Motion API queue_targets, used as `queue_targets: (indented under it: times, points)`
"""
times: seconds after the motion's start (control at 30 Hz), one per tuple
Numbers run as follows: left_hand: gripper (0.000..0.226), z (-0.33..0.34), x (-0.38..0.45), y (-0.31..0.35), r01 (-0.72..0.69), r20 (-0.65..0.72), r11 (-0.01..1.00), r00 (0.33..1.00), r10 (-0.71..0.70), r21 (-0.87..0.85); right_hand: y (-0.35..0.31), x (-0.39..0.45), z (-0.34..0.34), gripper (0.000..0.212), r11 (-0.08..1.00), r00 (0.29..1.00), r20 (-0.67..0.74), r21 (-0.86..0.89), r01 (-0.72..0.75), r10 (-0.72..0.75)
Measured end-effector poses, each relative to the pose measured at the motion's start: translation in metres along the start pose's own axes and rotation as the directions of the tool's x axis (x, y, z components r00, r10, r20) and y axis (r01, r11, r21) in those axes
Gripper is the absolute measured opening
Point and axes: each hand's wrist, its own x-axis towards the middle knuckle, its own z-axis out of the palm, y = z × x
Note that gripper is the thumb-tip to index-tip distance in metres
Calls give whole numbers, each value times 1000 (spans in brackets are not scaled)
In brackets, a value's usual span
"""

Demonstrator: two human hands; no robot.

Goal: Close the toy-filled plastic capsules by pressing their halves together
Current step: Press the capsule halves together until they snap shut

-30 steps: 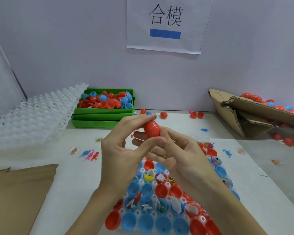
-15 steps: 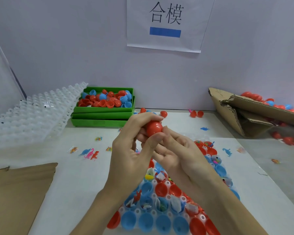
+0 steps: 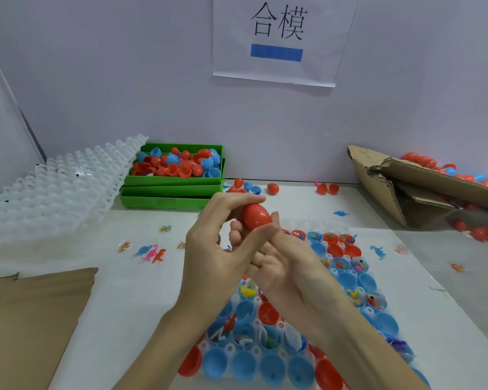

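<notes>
Red capsule (image 3: 256, 218) sits above the table, pinched between the left hand (image 3: 217, 249) and the right hand (image 3: 282, 263). Left fingers curl over its top and the thumb presses its lower side; right fingers cup it from beneath, mostly hidden. Its seam cannot be made out. Both forearms cover part of the tray (image 3: 268, 325) of open halves.

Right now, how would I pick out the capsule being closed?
Start at the white paper sign on the wall and drop straight down to the two hands above the table. The red capsule sits between the left hand and right hand; it alone is held up, whole and egg-shaped.
</notes>
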Motion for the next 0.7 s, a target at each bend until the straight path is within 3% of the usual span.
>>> queue_targets:
  times: [0.23,0.43,0.7]
  points:
    - [36,3,-1,3,14,24,999,1000,-13,-39,-2,-2,-1,39,974,990,34,179,-138,134]
    - [58,-1,1,4,55,40,998,998,-54,-26,-6,0,2,47,959,985,32,224,-174,171]
    - [36,-1,2,3,-142,83,985,988,134,101,-3,-2,1,35,927,981,58,320,-196,188]
